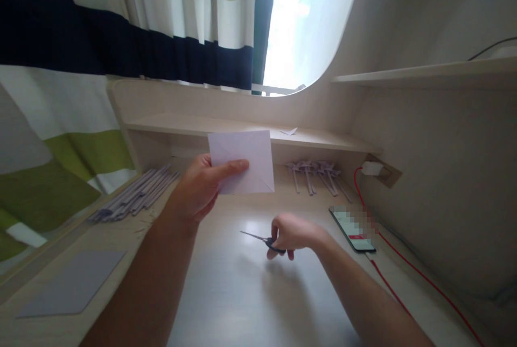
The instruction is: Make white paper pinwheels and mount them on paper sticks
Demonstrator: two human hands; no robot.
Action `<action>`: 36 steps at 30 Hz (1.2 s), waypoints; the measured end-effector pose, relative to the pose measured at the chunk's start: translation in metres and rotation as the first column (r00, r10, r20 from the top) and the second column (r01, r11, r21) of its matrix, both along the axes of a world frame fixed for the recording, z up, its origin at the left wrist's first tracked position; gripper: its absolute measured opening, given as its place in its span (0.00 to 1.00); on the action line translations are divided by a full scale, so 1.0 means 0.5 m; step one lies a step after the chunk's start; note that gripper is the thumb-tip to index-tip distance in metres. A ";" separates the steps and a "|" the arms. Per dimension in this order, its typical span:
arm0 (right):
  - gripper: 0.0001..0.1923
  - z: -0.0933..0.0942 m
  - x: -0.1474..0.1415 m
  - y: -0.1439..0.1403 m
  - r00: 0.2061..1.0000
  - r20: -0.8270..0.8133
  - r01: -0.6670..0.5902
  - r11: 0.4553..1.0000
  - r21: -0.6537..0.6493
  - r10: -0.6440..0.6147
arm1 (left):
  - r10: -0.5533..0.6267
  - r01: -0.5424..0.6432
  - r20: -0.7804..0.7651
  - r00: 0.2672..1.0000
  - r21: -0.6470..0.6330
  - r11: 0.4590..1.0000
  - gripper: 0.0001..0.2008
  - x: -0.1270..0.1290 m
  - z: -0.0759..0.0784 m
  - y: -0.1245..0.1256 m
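My left hand [204, 182] pinches a square of white paper [258, 158] and holds it up above the desk, thumb lying across its near face. Faint diagonal crease lines run over the paper. Lower and to the right, my right hand [293, 234] has its fingers in the dark handles of a small pair of scissors [260, 237]. The blades point left and look closed or nearly so. Hand and scissors are a little above the desk surface, apart from the paper.
Rolled paper sticks [141, 193] lie at the left. Paper pinwheels [313, 172] rest at the back right, below a shelf [226, 126] bearing a folded paper scrap [290, 132]. Paper sheets [75, 282] lie front left. At right are a phone [349, 231] and its red cable [420, 266].
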State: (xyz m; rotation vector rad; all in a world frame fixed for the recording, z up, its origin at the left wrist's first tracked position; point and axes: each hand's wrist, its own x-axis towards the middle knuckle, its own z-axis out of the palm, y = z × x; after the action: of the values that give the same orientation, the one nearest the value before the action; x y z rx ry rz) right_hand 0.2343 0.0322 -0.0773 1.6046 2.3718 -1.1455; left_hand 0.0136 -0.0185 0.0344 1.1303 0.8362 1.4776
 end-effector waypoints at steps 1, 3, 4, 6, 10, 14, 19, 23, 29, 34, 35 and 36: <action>0.16 -0.010 -0.007 -0.001 0.999 0.033 -0.024 0.999 -0.036 0.025 | -0.012 0.012 -0.005 1.000 -0.005 1.000 0.15 0.000 0.000 0.000; 0.16 -0.023 -0.015 -0.006 0.993 0.089 -0.075 0.993 -0.087 0.083 | -0.022 0.022 -0.021 1.000 -0.010 1.000 0.15 -0.001 -0.001 0.001; 0.16 -0.027 -0.018 -0.008 0.987 0.110 -0.102 0.990 -0.100 0.113 | -0.019 0.018 -0.028 0.999 -0.011 1.000 0.14 -0.002 -0.002 0.002; 0.14 -0.033 -0.022 -0.014 0.977 0.141 -0.150 0.985 -0.090 0.162 | -0.001 0.001 -0.037 0.999 -0.009 1.000 0.14 -0.005 -0.003 0.002; 0.12 -0.034 -0.025 -0.023 0.963 0.156 -0.218 0.975 -0.033 0.221 | 0.033 -0.032 -0.042 0.999 0.015 0.999 0.13 -0.010 0.000 -0.002; 0.11 0.001 -0.013 -0.025 0.974 0.059 -0.220 0.974 0.051 0.217 | 0.052 -0.051 -0.049 0.997 0.022 0.998 0.13 -0.011 0.004 -0.007; 0.11 0.084 0.018 -0.058 0.673 -0.710 0.305 0.796 0.523 0.209 | 0.018 -0.018 -0.063 0.998 -0.002 1.000 0.13 -0.001 0.004 -0.008; 0.15 0.121 0.032 -0.102 0.397 -0.795 0.456 0.654 0.604 0.458 | -0.044 0.041 -0.091 0.995 -0.032 0.999 0.14 0.014 0.000 -0.009; 0.16 0.130 0.035 -0.108 0.475 -0.705 0.369 0.608 0.703 0.527 | -0.096 0.091 -0.120 0.988 -0.051 0.995 0.14 0.028 -0.004 -0.011; 0.14 0.138 0.040 -0.101 0.515 -0.665 0.327 0.593 0.736 0.541 | -0.108 0.102 -0.126 0.986 -0.049 0.994 0.14 0.028 -0.008 -0.012; 0.14 0.140 0.041 -0.102 0.516 -0.661 0.321 0.592 0.739 0.545 | -0.111 0.105 -0.124 0.986 -0.051 0.993 0.14 0.029 -0.008 -0.012; 0.14 0.141 0.041 -0.103 0.517 -0.657 0.314 0.593 0.742 0.549 | -0.113 0.107 -0.124 0.986 -0.054 0.993 0.14 0.029 -0.008 -0.012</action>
State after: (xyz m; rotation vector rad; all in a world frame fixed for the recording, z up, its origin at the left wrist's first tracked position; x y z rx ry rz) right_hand 0.2548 -0.0195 -0.0068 0.8390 4.1207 -0.9664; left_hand 0.0282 -0.0243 0.0306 1.2251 0.8769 1.2992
